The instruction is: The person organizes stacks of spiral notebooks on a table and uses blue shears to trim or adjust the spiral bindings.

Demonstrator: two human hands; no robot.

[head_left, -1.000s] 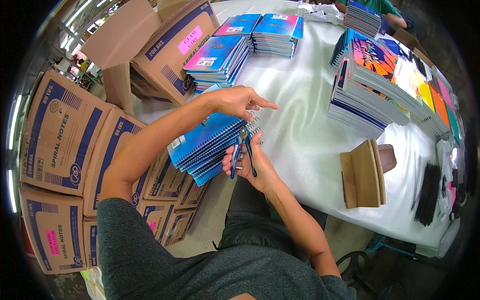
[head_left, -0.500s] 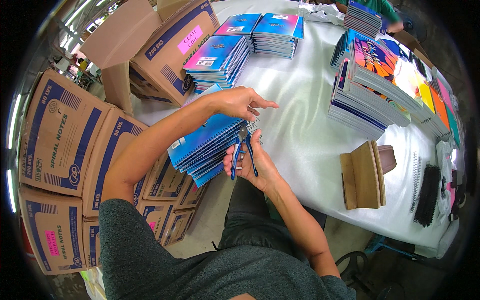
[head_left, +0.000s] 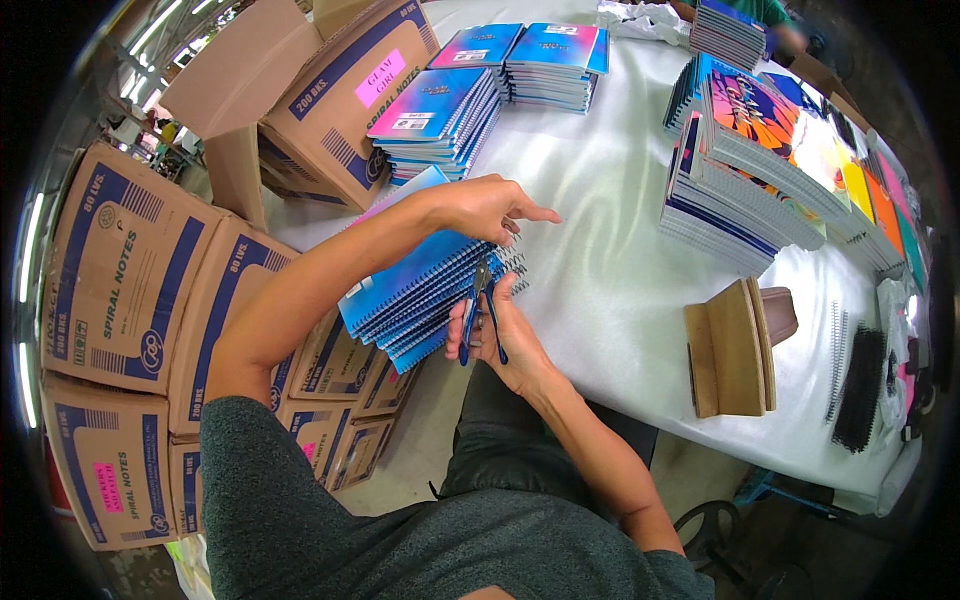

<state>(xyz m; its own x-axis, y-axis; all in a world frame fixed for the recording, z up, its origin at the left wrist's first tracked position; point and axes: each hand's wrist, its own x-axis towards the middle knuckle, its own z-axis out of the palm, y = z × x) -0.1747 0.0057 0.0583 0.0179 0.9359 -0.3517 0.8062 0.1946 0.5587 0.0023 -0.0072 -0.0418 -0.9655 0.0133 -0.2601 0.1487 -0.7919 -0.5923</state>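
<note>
Head view: right hand (head_left: 512, 345) clasps blue-handled metal pliers (head_left: 482, 279), angled perhaps to reach dark wire coils (head_left: 517, 267); left hand (head_left: 488, 208) over glossy blue notebooks (head_left: 403, 272), its grip I can't tell.

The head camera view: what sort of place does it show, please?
Probably a notebook finishing or packing workshop: cardboard cartons are stacked on the left, spiral notebooks lie in piles on the pale table, and the right hand holds blue-handled pliers.

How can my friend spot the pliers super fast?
Find the big shiny white table, then the blue spiral notebooks stacked at its near edge. By them, the person's right hand holds the pliers. Unlike the flat notebooks, they have two slim blue handles.
</note>
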